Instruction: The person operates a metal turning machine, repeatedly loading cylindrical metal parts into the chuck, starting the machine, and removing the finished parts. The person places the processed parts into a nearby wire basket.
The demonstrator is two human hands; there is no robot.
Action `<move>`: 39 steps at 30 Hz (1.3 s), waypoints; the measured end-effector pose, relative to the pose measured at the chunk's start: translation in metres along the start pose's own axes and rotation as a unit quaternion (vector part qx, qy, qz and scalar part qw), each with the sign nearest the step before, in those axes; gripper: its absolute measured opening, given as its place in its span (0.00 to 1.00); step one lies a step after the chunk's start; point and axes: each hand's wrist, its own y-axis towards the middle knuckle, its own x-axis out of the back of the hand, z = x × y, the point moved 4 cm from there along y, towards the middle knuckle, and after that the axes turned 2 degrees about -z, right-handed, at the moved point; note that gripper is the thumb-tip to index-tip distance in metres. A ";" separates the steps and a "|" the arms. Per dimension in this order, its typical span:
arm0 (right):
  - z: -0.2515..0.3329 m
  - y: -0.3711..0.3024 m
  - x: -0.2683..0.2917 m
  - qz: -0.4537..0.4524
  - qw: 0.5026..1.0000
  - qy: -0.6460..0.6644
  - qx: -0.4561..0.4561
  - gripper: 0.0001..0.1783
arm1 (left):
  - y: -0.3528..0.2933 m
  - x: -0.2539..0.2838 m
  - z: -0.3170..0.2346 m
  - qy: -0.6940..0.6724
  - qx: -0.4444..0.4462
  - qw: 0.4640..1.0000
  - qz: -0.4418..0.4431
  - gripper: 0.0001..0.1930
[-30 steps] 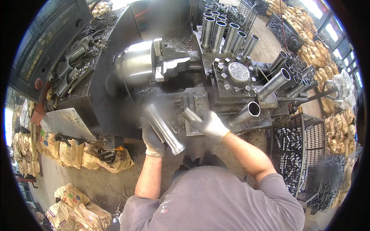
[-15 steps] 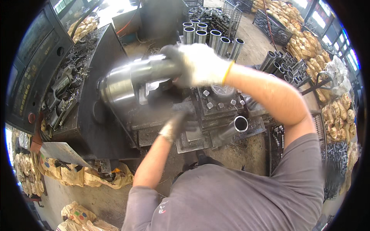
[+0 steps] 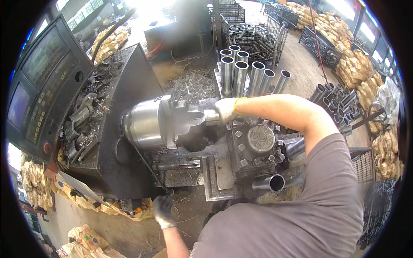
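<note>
The fingers of the right hand point(image 3: 226, 110) were closed around a short metal tube point(image 3: 211, 117) that stuck out of the chuck point(image 3: 165, 122) of the lathe point(image 3: 129, 142). The left hand point(image 3: 162, 210) hung low by the lathe's front edge; its fingers were bent, touching nothing I could tell. More tubes point(image 3: 247, 77) stood behind the chuck. A control panel point(image 3: 41, 90) sat at the left.

The person wears a grey short-sleeved shirt whose sleeve ends above the elbow, leaving the forearms bare. The right hand point(image 3: 226, 110) is covered by a white knitted work glove with a yellow band at the cuff. The left hand point(image 3: 164, 211) wears a similar pale glove, soiled grey and darker at the fingers.
</note>
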 end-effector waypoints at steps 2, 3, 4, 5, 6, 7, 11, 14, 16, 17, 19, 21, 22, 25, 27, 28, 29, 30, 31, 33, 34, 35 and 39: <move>0.015 -0.004 0.002 -0.026 0.998 -0.053 0.002 0.34 | 0.026 0.072 0.000 -0.079 -0.040 0.991 -0.102 0.22; 0.007 -0.006 0.003 -0.087 0.995 0.015 0.051 0.34 | 0.035 0.087 -0.009 -0.072 -0.056 0.983 -0.160 0.23; 0.002 -0.013 0.005 -0.143 0.980 0.088 0.103 0.34 | 0.015 0.065 -0.036 -0.065 -0.080 0.969 -0.224 0.25; -0.013 -0.012 0.006 -0.059 0.995 0.036 0.065 0.34 | 0.025 0.079 -0.036 -0.108 -0.066 0.974 -0.189 0.24; -0.024 -0.011 0.012 0.027 0.999 -0.013 0.032 0.34 | 0.030 0.103 -0.043 -0.146 -0.055 0.975 -0.159 0.24; -0.033 -0.015 0.008 0.178 0.983 -0.014 -0.044 0.35 | 0.032 0.104 -0.051 -0.181 -0.010 0.973 -0.143 0.23; 0.013 -0.007 0.013 0.047 0.985 0.143 -0.080 0.34 | 0.041 0.128 -0.069 -0.286 0.110 0.952 0.016 0.20; 0.028 -0.011 0.024 0.035 0.981 0.181 -0.061 0.46 | 0.044 0.121 -0.074 -0.196 0.097 0.974 -0.065 0.20; 0.019 -0.007 0.030 0.022 0.994 0.060 -0.088 0.53 | 0.058 0.133 -0.070 -0.010 -0.025 0.991 -0.133 0.21; 0.016 -0.016 0.035 -0.051 0.996 0.012 -0.066 0.43 | 0.060 0.133 -0.070 0.033 -0.019 0.989 -0.142 0.19; 0.041 -0.058 0.062 -0.168 0.986 -0.012 -0.008 0.34 | 0.049 0.133 -0.086 0.113 -0.013 0.978 -0.173 0.17; 0.084 -0.124 0.089 -0.256 0.965 0.030 0.048 0.37 | 0.036 0.167 -0.105 0.442 -0.244 0.812 -0.294 0.26; 0.108 -0.171 0.103 -0.272 0.960 0.040 0.047 0.37 | -0.005 0.115 -0.149 0.483 -0.336 0.752 -0.297 0.31; 0.164 -0.290 0.095 -0.458 0.884 0.010 0.095 0.38 | -0.045 0.051 -0.258 0.302 -0.633 0.683 -0.206 0.22; 0.161 -0.351 0.050 -0.552 0.819 0.143 0.063 0.38 | -0.063 -0.068 -0.341 0.462 -0.702 0.522 -0.147 0.24; 0.151 -0.374 0.023 -0.595 0.784 0.175 0.033 0.40 | -0.051 -0.108 -0.372 0.466 -0.718 0.502 -0.124 0.25; 0.150 -0.387 0.004 -0.610 0.752 0.250 -0.002 0.40 | -0.019 -0.133 -0.399 0.525 -0.598 0.587 -0.149 0.27; 0.145 -0.395 -0.013 -0.605 0.731 0.314 -0.030 0.39 | 0.001 -0.145 -0.427 0.594 -0.588 0.520 -0.175 0.31; 0.136 -0.405 -0.028 -0.620 0.719 0.310 -0.053 0.37 | 0.021 -0.168 -0.443 0.667 -0.488 0.531 -0.188 0.37; 0.124 -0.413 -0.052 -0.626 0.696 0.346 -0.062 0.34 | 0.115 -0.142 -0.479 0.720 -0.440 0.508 -0.174 0.43; 0.123 -0.421 -0.059 -0.637 0.685 0.337 -0.103 0.32 | 0.126 -0.147 -0.479 0.740 -0.403 0.512 -0.169 0.42; 0.121 -0.427 -0.067 -0.641 0.682 0.338 -0.102 0.31 | 0.132 -0.142 -0.483 0.759 -0.362 0.513 -0.171 0.42; 0.097 -0.453 -0.106 -0.678 0.671 0.252 -0.164 0.24 | 0.029 -0.136 -0.423 0.527 -0.677 0.474 -0.195 0.24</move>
